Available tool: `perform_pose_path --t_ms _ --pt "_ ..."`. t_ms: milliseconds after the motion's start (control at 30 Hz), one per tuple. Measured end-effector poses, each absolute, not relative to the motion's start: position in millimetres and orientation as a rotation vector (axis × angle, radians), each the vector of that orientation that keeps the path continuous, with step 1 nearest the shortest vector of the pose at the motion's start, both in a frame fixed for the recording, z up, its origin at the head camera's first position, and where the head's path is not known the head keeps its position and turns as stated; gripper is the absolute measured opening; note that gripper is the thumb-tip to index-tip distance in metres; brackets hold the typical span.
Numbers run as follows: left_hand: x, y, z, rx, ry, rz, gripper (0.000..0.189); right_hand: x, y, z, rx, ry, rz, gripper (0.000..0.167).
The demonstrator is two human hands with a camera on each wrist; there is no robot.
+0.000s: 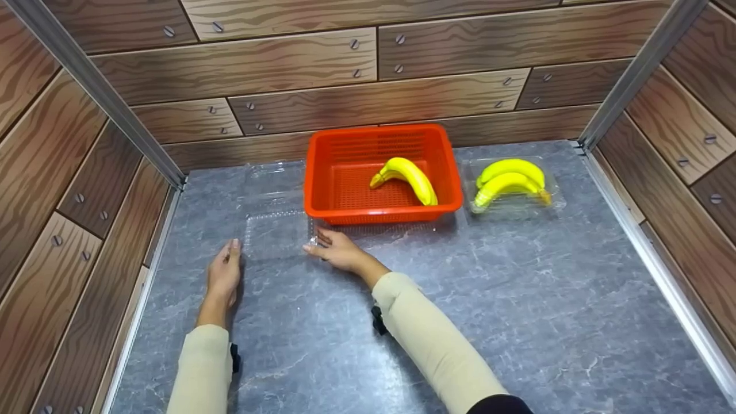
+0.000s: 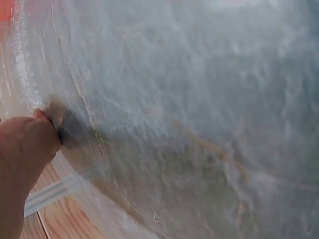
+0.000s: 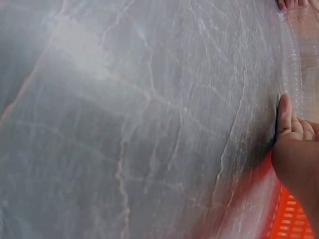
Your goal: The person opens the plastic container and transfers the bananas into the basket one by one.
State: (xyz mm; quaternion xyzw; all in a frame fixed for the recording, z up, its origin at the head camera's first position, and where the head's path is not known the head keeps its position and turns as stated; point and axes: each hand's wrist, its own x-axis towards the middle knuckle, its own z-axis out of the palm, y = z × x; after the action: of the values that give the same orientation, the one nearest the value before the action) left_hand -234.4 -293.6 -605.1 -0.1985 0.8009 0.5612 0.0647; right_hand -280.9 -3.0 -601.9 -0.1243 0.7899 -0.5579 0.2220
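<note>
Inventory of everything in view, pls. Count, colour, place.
Perforated plastic basket: 1, red-orange, back middle of tabletop
Curved banana-shaped fruit: at least 1, yellow, inside basket
Thin plastic container: 1, clear, right of basket
Curved bananas: 2 visible, yellow, in right-hand container
Thin plastic clamshell: 1, clear, left of basket, lying open
Marbled tabletop: 1, grey, under everything
Wood-print wall panels: 3 sides, brown, back, left and right
Metal framing: several pieces, silver, corners and side edges
Long sleeves: 2, beige, left and right arms
Small wrist devices: 2, black, one per wrist
Left hand: 1, bare, at clamshell's left edge
Right hand: 1, bare, at clamshell's right edge
</note>
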Motion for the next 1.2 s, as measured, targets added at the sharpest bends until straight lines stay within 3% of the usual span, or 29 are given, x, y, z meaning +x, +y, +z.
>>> perform_pose_path --t_ms 433,733,933,1067,1200 --pt "-236 -291 -606 -0.59 2.343 1.805 0.079 -281 -1 -603 -0.343 2.188 -1.519 0.088" --pt "-235 -283 -604 -0.646 2.408 1.736 0.088 -277 9 -591 -0.496 2.308 -1.291 0.09" --pt "-229 -274 -603 -0.646 2.428 1.767 0.089 -266 33 -572 -0.603 2.359 -1.1 0.091" --pt "-222 -261 -600 -0.668 2.417 1.838 0.089 -254 58 -565 -0.724 2.418 -1.045 0.082" --pt "-212 -235 -596 -0.608 2.495 1.804 0.076 -240 92 -561 -0.836 2.471 -1.037 0.073"
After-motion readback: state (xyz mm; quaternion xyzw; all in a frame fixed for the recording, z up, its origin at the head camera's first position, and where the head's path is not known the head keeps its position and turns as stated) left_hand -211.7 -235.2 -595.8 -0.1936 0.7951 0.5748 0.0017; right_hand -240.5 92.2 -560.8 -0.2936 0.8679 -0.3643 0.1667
